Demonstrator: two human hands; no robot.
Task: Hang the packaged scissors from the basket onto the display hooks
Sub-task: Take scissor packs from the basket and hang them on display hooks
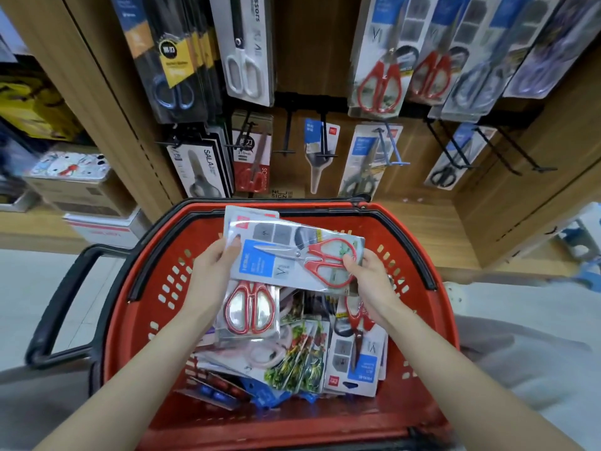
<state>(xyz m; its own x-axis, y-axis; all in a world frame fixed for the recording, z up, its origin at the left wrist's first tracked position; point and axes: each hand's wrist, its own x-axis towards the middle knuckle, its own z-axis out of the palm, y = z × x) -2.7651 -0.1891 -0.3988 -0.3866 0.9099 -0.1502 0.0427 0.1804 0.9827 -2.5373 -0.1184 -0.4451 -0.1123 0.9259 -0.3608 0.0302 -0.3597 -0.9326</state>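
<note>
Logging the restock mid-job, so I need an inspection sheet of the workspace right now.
Surface: red basket with black handles, in front of the wooden display panel.
Job's things: one red-handled scissors pack held above the basket; more packs piled inside; matching packs hang upper right; at least one display hook bare.
Clutter: cardboard boxes at left.
Grippers: left hand pinches the pack's label end; right hand grips its handle end.
Cables: nothing seen.
Surroundings: pale floor.

Cardboard box (81,193) at left, patterned pack (70,166) on top; white stool (585,232) at right.
</note>
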